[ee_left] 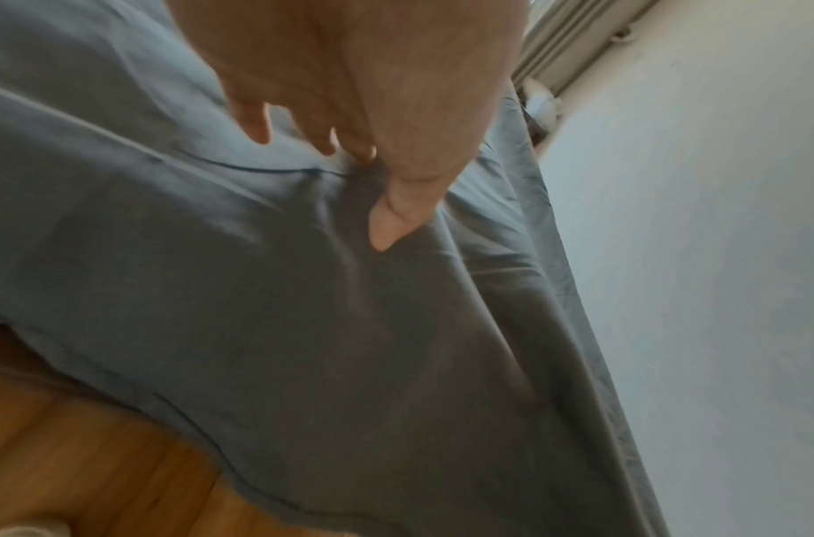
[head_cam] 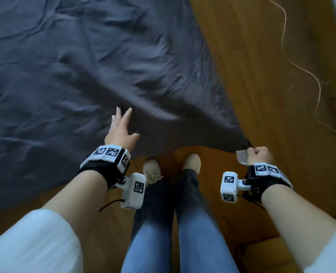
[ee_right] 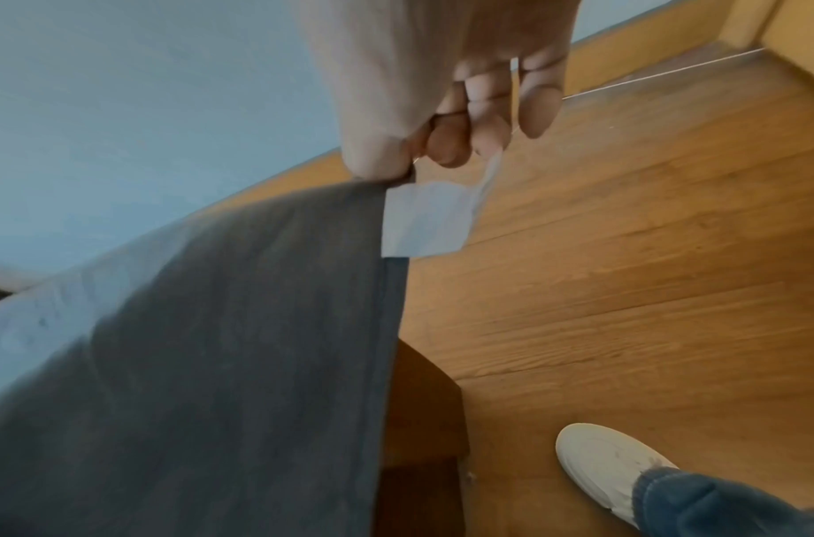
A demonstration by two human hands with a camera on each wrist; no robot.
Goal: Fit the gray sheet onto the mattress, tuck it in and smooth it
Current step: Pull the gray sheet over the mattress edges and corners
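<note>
Head view: gray sheet point(head_cam: 84, 66) spread rumpled, mattress hidden beneath; left hand point(head_cam: 121, 131) reaches over it, fingers straight. Right hand point(head_cam: 258, 155) clenched on a corner w/ white tag point(head_cam: 241, 157) — spreading step, likely tuck next.
Left wrist: fingers loose above cloth, pale wall point(ee_left: 694, 254).
Right wrist: fist pinches corner over wood floor point(ee_right: 625, 254).

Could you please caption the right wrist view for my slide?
Right hand pinches the gray sheet corner beside its white tag, above wooden floor.

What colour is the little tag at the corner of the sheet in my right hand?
White, plain as far as shows. The tag is clearest in the right wrist view.
</note>
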